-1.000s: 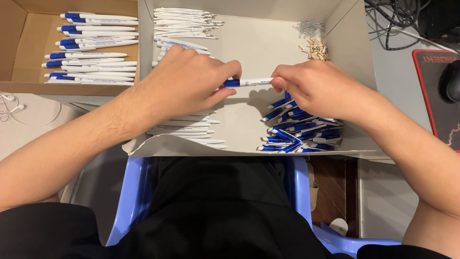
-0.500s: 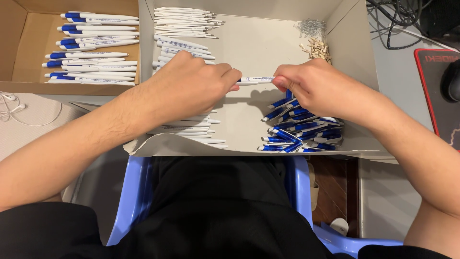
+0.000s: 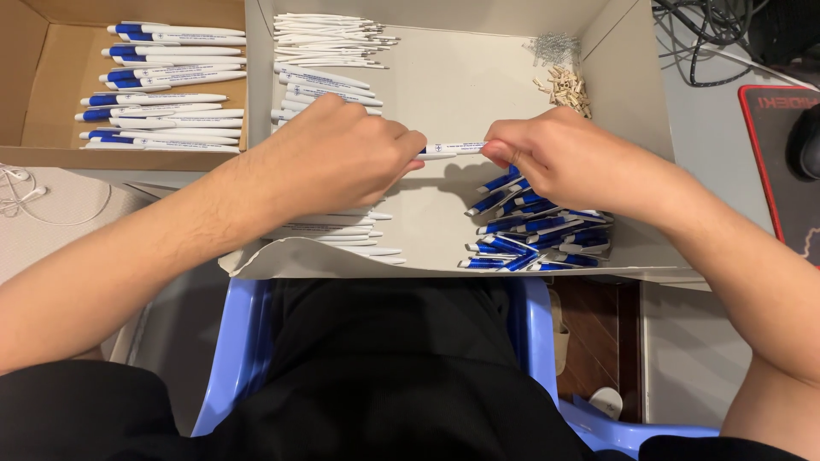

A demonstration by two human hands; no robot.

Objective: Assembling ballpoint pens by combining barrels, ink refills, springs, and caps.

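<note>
Gripping white pen (image 3: 453, 149): left hand (image 3: 337, 154), right hand (image 3: 555, 158) | blue caps (image 3: 538, 235) beneath | barrels (image 3: 329, 81) behind

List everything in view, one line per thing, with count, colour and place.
pen: one, white, held between both hands over the tray
tray: one, pale cardboard, centre
blue parts: a pile, blue, tray's right front
white barrels: many, white, tray's left
thin white parts: a heap, white, tray's far left
springs: small heap, silvery, tray's far right
small tan pieces: small heap, tan, beside the springs
finished pens: about ten, white and blue, in the brown box at left
earphones: one pair, white, far left
cables: a tangle, black, top right
chair: one, blue, below
left hand: grip on the pen's left end
right hand: grip on the pen's right end
</note>
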